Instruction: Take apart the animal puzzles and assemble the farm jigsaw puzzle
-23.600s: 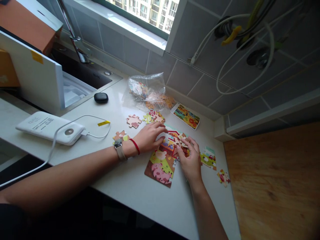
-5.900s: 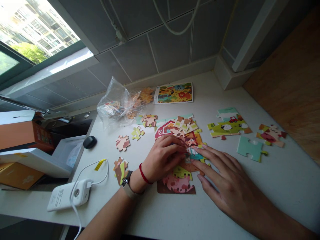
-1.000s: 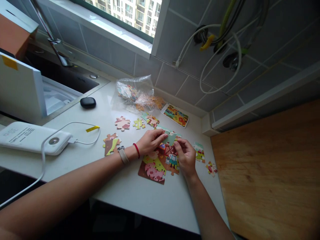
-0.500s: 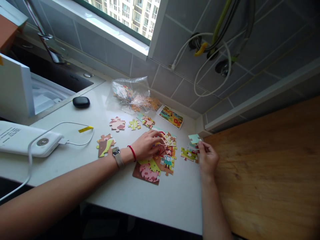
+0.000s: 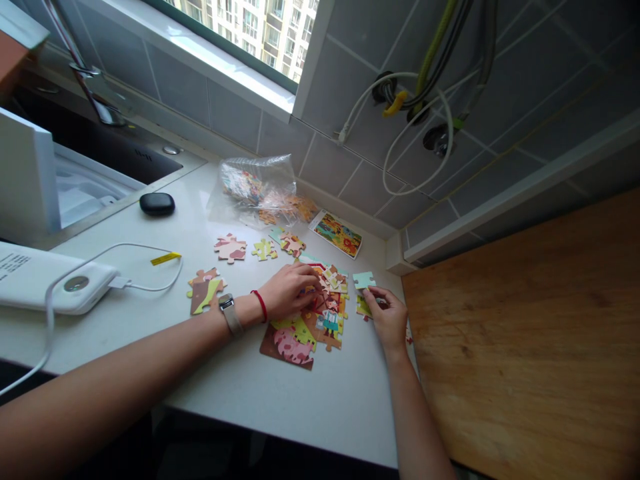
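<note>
My left hand (image 5: 287, 291), with a watch and red band on its wrist, rests on the joined puzzle section (image 5: 295, 343), fingers bent and spread over its upper part. Loose pieces lie stacked by its fingertips. Between thumb and fingers my right hand (image 5: 389, 313) pinches a pale mint puzzle piece (image 5: 363, 280), just right of the section. A green piece (image 5: 363, 307) lies partly hidden below that hand. Other pieces are a pink one (image 5: 231, 248), a yellow-green one (image 5: 265, 249) and a brown cluster (image 5: 205, 291) on the left.
A clear plastic bag (image 5: 255, 190) of pieces and a picture card (image 5: 337, 233) lie near the wall. At left are a black case (image 5: 157, 204), a white power bank (image 5: 55, 277) with a cable, and a sink (image 5: 100, 143). A wooden board (image 5: 525, 333) stands at right.
My right hand has moved left with the mint piece, toward the joined section, and now covers more of the green piece. My left hand stays on the puzzle. The view has shifted slightly.
</note>
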A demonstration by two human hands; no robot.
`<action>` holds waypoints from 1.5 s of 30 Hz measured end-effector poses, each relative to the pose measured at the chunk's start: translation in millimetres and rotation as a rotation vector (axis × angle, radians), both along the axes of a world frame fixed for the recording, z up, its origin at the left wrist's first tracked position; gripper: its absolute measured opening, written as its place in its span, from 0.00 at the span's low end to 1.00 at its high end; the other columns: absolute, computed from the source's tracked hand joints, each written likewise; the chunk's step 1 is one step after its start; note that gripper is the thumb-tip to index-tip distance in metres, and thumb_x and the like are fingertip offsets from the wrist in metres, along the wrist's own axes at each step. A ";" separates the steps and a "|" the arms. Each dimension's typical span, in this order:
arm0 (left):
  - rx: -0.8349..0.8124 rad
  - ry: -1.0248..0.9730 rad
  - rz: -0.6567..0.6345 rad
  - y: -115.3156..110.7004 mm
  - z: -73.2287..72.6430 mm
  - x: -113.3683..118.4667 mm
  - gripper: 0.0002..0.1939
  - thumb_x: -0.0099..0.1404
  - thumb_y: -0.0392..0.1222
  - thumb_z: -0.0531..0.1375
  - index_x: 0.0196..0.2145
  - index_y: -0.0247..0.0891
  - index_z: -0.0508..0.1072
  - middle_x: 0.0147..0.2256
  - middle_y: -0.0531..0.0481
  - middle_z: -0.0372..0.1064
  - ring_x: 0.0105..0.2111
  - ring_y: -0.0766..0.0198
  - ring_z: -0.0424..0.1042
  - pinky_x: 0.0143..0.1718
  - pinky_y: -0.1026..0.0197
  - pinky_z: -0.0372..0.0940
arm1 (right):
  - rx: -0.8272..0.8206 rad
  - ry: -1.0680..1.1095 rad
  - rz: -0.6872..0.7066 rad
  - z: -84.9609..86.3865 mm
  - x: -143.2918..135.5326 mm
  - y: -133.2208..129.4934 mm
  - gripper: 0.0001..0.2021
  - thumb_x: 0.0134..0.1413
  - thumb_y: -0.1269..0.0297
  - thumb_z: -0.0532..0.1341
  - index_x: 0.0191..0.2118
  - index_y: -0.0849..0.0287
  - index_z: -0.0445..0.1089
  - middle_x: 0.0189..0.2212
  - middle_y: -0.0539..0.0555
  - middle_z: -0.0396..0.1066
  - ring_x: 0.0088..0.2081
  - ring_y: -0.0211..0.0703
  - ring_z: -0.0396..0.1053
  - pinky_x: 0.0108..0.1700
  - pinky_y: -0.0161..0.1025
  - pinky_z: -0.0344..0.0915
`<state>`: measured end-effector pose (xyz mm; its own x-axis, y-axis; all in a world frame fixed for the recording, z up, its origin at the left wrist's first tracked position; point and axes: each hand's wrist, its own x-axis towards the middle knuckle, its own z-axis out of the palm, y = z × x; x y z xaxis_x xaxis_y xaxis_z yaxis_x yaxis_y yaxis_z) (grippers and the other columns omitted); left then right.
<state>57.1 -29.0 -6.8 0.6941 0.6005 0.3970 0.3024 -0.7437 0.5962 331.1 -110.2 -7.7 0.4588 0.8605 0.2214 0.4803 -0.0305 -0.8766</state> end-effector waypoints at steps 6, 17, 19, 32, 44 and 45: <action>-0.002 0.006 -0.012 -0.2 4.0 -0.4 0.09 0.72 0.39 0.58 0.40 0.38 0.79 0.44 0.44 0.75 0.45 0.55 0.73 0.49 0.53 0.66 | 0.111 0.123 -0.071 -0.2 1.2 3.6 0.21 0.45 0.49 0.73 0.38 0.61 0.77 0.33 0.55 0.77 0.32 0.44 0.75 0.28 0.37 0.73; -0.001 -0.004 0.004 -0.4 1.4 0.2 0.07 0.71 0.40 0.60 0.39 0.39 0.79 0.43 0.45 0.76 0.44 0.56 0.73 0.48 0.54 0.66 | 0.189 0.493 -0.082 -2.4 9.5 3.0 0.09 0.47 0.58 0.68 0.31 0.56 0.71 0.30 0.46 0.70 0.28 0.39 0.75 0.31 0.40 0.77; 0.001 -0.008 0.003 -0.6 1.8 0.0 0.07 0.71 0.39 0.60 0.38 0.39 0.79 0.43 0.44 0.76 0.44 0.56 0.73 0.47 0.54 0.66 | 0.194 0.564 -0.070 2.2 8.4 1.5 0.10 0.46 0.58 0.68 0.30 0.55 0.69 0.29 0.45 0.68 0.26 0.38 0.74 0.31 0.42 0.78; -0.037 -0.087 -0.084 -8.1 14.5 0.8 0.07 0.73 0.38 0.58 0.44 0.40 0.77 0.43 0.45 0.77 0.45 0.56 0.74 0.50 0.53 0.68 | -0.070 0.450 0.267 12.9 -18.5 -6.9 0.19 0.48 0.51 0.75 0.43 0.56 0.77 0.33 0.54 0.81 0.32 0.41 0.77 0.34 0.35 0.74; -0.047 0.038 -0.196 -13.6 15.3 1.5 0.08 0.69 0.45 0.66 0.43 0.41 0.78 0.37 0.48 0.77 0.37 0.60 0.75 0.39 0.61 0.66 | -0.150 0.453 0.567 16.5 -45.1 -13.6 0.22 0.49 0.57 0.76 0.49 0.52 0.74 0.38 0.54 0.82 0.42 0.47 0.81 0.41 0.40 0.77; -0.047 0.042 -0.186 -13.5 14.7 1.6 0.08 0.69 0.44 0.66 0.43 0.41 0.78 0.37 0.48 0.77 0.38 0.59 0.76 0.39 0.61 0.67 | -0.130 0.451 0.563 16.7 -45.3 -13.2 0.22 0.49 0.57 0.76 0.49 0.52 0.74 0.38 0.54 0.82 0.42 0.46 0.81 0.42 0.41 0.77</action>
<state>58.6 -42.5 7.8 0.8102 0.4778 0.3396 0.1882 -0.7607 0.6212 285.8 -123.4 9.0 -0.0380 0.9993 -0.0045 0.0471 -0.0027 -0.9989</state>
